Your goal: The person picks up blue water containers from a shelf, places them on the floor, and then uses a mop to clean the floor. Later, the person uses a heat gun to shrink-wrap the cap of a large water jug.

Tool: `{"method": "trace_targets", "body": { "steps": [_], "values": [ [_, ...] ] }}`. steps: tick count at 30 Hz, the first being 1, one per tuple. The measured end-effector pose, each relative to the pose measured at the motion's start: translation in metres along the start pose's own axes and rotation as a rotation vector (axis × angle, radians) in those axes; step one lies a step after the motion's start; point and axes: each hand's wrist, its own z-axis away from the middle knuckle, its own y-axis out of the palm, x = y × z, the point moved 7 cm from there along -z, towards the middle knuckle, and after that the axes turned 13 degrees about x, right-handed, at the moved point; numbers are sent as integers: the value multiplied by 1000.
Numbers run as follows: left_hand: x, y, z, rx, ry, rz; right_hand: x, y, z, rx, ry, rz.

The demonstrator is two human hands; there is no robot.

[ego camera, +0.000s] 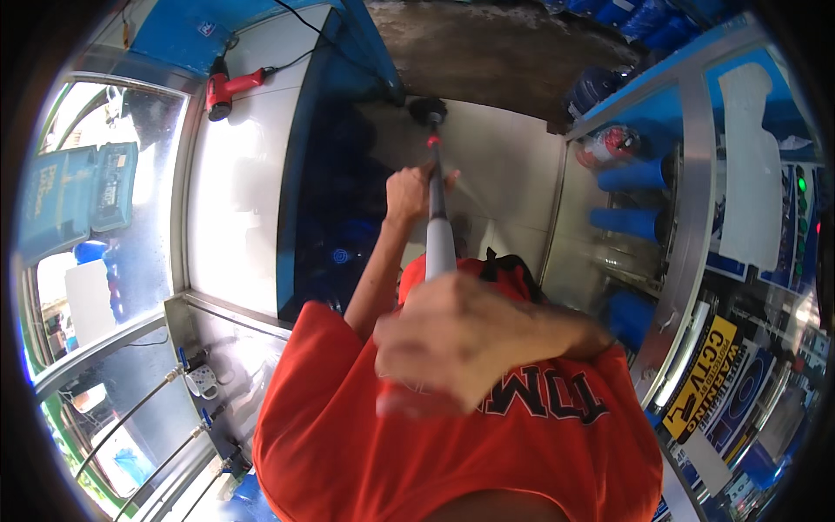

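A long grey pole (438, 196) runs away from me toward the floor, with a red collar near its far end. Its dark head (427, 112), of a mop or a brush, rests on the pale tile floor (502, 163). Partway down the pole, my left hand (409, 192) is wrapped around it. My right hand (450, 346), blurred and close to the camera, closes over the pale upper end in front of my red shirt (339, 430). That upper end is hidden under the right hand.
At left, a red heat gun (225, 91) with a cord lies on a white tiled counter (241, 196) above a dark blue front (333, 196). A metal basin (241, 365) with taps and a mug (202, 382) is lower left. A metal-framed glass case (693, 130) bounds the right.
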Motion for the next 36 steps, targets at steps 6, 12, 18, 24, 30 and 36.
{"method": "trace_targets", "body": {
  "steps": [6,12,18,24,30,36],
  "values": [
    [-2,-39,23,-56,-130,210,-56,-17,-42,136,-176,-438],
    [18,-82,75,-165,-354,465,-303,7,4,415,448,-290],
    [12,-131,150,-966,-298,837,-372,131,31,856,310,-228],
    [-110,-227,270,-1553,99,678,-293,141,16,1046,-178,-287],
    [-173,-203,284,-1774,-649,371,-292,161,56,1205,-293,-380],
    [-181,-113,262,-2154,-821,220,-343,172,107,1405,-188,-416]
  ]
}}
